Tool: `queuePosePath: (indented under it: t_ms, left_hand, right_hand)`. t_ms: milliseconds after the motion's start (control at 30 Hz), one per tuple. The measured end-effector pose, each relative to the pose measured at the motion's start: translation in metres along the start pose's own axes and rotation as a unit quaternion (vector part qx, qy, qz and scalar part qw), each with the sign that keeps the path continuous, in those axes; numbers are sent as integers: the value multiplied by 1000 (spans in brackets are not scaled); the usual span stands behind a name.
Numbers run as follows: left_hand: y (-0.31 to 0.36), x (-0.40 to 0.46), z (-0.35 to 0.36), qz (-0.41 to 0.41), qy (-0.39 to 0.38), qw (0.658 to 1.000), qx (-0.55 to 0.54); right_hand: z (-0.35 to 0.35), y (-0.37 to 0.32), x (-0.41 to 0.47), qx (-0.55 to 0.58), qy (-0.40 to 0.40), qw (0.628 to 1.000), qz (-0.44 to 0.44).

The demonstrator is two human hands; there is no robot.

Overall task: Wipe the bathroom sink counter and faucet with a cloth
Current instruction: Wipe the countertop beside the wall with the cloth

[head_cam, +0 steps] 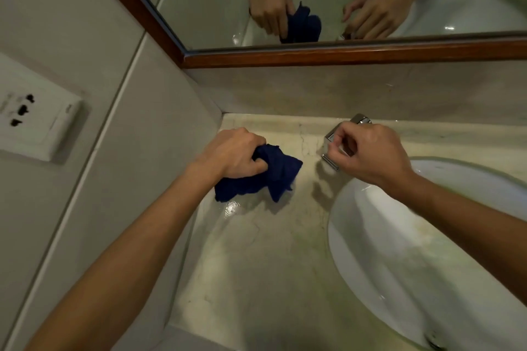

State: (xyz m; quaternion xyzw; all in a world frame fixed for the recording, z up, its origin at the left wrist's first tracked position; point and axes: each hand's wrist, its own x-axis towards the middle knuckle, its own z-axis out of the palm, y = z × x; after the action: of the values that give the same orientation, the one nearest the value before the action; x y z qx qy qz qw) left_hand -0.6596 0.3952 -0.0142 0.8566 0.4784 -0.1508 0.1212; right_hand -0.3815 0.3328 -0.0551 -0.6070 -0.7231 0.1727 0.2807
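Cloth (258,178): dark blue, crumpled, on the marble counter (256,251) near its back-left corner.
Left hand (232,155): fingers clenched round cloth.
Right hand (370,151): fingers curled, pinching the chrome faucet (332,138).
Sink (399,236): white, oval, glossy.

Left wall: faced in large pale grey tiles (85,37) | white plastic power socket (37,120) mounted on it | rear wall: wood-framed mirror (356,54) hung above a beige marble backsplash (370,88) | light: dim, warm
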Motion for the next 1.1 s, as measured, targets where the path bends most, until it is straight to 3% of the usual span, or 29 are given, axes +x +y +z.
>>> queuePosePath:
  t_ms: [133,233,300,467,667,767,833,867,933,1000,1100]
  left_hand:
    - [20,-16,-19,-15,-29,999,27]
    - [30,-27,-33,-21,-44,999,2]
    - [32,-35,-38,-18,-50,998,-23]
    - [29,-50,-34,2,-30,1000,-1]
    - [30,-64,-31,-6,-28,999,27]
    - [25,-71,-30,-35,-54,995,-75]
    - [16,-76,-25,-56,-84,978,-183]
    - [8,-76,-21,-67,-102,966,-227]
    - [-5,-76,-15,-95,-144,937,-303]
    - [-18,-74,-10,-137,-193,894,-379]
    - [-32,-69,-3,-191,-233,829,-472]
  right_hand:
    - [-2,-17,-5,-15,12,995,-97]
    - [10,-53,-11,50,-56,992,-101]
    - [16,-69,-13,117,-96,986,-67]
    - [7,-62,-26,238,-87,965,65]
    - [0,-59,-28,229,-199,915,265]
    - [-9,-67,-18,211,-276,896,276]
    - [-18,-69,-11,183,-334,893,241]
    - [-22,-68,-6,166,-314,912,206]
    - [-26,-63,6,106,-188,967,133]
    - [-27,-51,15,47,-80,993,78]
    - [-19,-29,19,6,-101,995,7]
